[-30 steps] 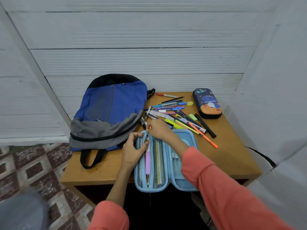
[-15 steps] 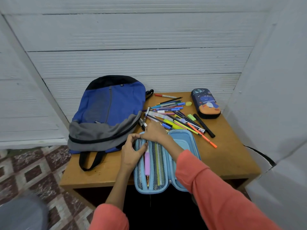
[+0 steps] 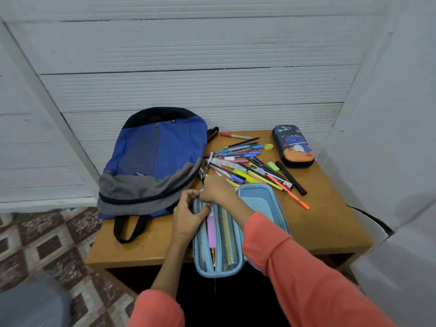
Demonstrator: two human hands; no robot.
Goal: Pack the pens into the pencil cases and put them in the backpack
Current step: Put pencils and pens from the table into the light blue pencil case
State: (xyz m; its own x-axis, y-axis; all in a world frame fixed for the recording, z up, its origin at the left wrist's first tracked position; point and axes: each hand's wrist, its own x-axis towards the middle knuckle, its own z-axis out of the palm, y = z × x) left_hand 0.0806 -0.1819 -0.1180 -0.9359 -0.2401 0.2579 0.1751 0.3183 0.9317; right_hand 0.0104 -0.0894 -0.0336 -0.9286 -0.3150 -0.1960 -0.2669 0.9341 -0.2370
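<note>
Head view: small wooden table (image 3: 330,220) set against white panelled wall, patterned tile floor (image 3: 47,237) to the left. Blue and grey backpack (image 3: 153,166) lies flat along the table's left edge, top toward the far edge, zip closed, black strap trailing toward the near edge. Loose pile of pens (image 3: 247,166) sits mid-table toward the far edge, just beside the backpack, fanned out toward the right edge; a black marker (image 3: 291,178) and an orange-tipped pen (image 3: 287,192) lie at its right fringe. Closed dark-blue pencil case (image 3: 293,146) with a cartoon print sits at the far right corner, apart from the pile. Open light-blue pencil case (image 3: 259,201) lies at the near edge, its near end overhanging; the left half has mesh pockets with a pink item (image 3: 211,230) and several pens inside, the right half shows bare lining. Left hand (image 3: 186,213) is at the far end of the mesh half, fingers curled, thumb laid on the case's rim, pinching it. Right hand (image 3: 215,187) touches the left, knuckles up, fingers curled down between the case and the pile; whatever it grips is hidden, cannot tell. Both sleeves are coral.
</note>
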